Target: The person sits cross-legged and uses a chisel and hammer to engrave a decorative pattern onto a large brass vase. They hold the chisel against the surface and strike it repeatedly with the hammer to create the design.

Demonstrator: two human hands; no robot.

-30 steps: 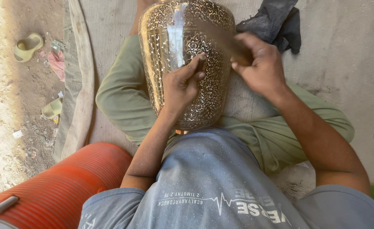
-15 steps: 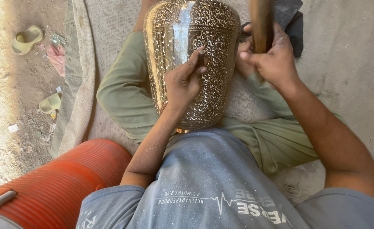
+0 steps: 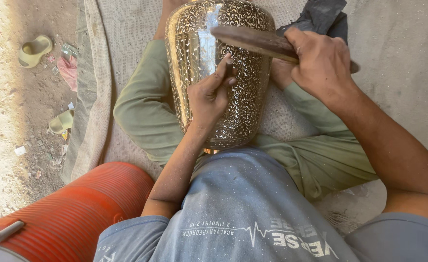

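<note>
A large brass vase (image 3: 252,92) with engraved scroll pattern lies between my crossed legs in green trousers (image 3: 141,111). My left hand (image 3: 209,94) rests on the vase's side and pinches a small dark chisel (image 3: 229,68) against the metal. My right hand (image 3: 320,60) grips a dark wooden mallet stick (image 3: 252,40), held across the vase just above the chisel's head.
An orange ribbed cooler (image 3: 78,213) with a metal handle sits at the lower left. I sit on a burlap mat (image 3: 126,29). Green sandals (image 3: 34,48) and litter lie on the dirt at the left. A dark cloth (image 3: 320,14) lies beyond the vase.
My right hand lifted the mallet upright half a second ago, and has now brought it down across the vase onto the chisel. The left hand stays on the vase.
</note>
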